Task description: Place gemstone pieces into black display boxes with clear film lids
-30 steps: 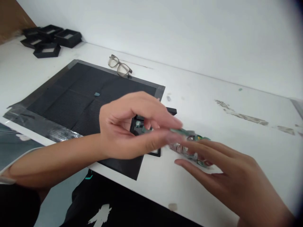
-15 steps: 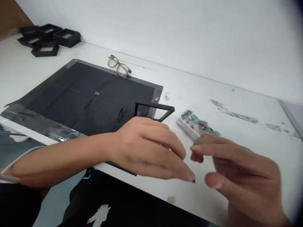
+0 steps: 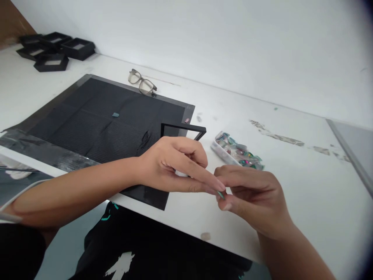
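Observation:
My left hand (image 3: 175, 165) reaches across from the left, its thumb and fingertips pinched on a small thin green piece (image 3: 221, 195). Facing it, my right hand (image 3: 256, 196) has thumb and forefinger closed around the other side of that same piece, so the fingertips of both hands meet. Most of the piece is covered by the fingers, and its exact kind is not clear. Just behind the hands lies a clear plastic box (image 3: 224, 153) full of shiny coloured pieces. A thin black frame (image 3: 183, 126) stands behind my left hand, partly hidden by it.
A black ribbed mat (image 3: 110, 97) covers the left of the white table, with a small blue-grey piece (image 3: 115, 114) on it. Eyeglasses (image 3: 142, 82) lie at its back edge. Several black box frames (image 3: 78, 48) are heaped far left. A beige piece (image 3: 205, 236) sits near the front edge.
My right hand has moved left and closed from an open pose onto the green piece. My left hand has shifted slightly up and left, still pinching it. The view has shifted slightly.

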The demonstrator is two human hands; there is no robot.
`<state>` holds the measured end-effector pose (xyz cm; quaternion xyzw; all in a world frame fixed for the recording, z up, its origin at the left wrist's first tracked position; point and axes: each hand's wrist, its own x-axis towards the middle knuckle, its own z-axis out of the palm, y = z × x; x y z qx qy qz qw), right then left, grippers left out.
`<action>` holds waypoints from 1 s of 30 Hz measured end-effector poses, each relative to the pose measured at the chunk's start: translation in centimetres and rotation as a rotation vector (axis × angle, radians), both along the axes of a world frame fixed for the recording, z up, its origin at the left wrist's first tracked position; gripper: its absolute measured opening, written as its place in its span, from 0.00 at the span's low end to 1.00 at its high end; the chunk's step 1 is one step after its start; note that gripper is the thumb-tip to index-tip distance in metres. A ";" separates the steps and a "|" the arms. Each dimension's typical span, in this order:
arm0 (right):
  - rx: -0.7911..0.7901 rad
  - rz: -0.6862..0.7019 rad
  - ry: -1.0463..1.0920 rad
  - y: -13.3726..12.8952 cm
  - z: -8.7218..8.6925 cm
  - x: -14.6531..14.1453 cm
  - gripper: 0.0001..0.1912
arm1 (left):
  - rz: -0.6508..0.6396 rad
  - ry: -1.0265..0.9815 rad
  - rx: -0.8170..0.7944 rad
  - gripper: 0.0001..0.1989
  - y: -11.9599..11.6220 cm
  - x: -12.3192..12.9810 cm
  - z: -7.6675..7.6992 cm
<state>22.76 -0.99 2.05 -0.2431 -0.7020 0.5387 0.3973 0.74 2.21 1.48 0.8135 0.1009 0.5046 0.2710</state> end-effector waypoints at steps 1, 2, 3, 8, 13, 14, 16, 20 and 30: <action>-0.007 -0.013 0.004 0.0 0.0 -0.1 0.12 | 0.001 0.006 0.018 0.03 0.0 0.0 0.0; -0.015 -0.027 0.008 -0.1 0.0 -0.2 0.14 | 0.001 0.018 0.031 0.03 0.0 0.1 0.0; -0.024 -0.039 0.009 -0.1 0.0 -0.3 0.15 | -0.002 0.027 0.043 0.03 -0.1 0.2 0.1; -0.062 -0.069 -0.066 -0.2 0.4 -0.8 0.12 | 0.099 0.057 0.178 0.03 -0.3 0.6 -0.2; -0.093 -0.081 -0.143 -0.6 0.6 -0.9 0.10 | 0.301 0.072 0.492 0.04 0.0 0.3 -0.5; -0.101 -0.079 -0.157 -0.6 0.7 -0.9 0.09 | 0.323 0.071 0.535 0.03 0.1 0.2 -0.4; -0.106 -0.084 -0.184 -0.7 0.8 -0.9 0.06 | 0.352 0.091 0.594 0.02 0.2 0.0 -0.2; -0.083 -0.127 -0.188 -0.9 0.8 -1.0 0.04 | 0.374 0.162 0.667 0.02 0.1 -0.5 0.3; 0.043 -0.314 -0.204 -1.5 0.7 -1.3 0.10 | 0.389 0.286 0.799 0.03 0.3 -1.3 1.2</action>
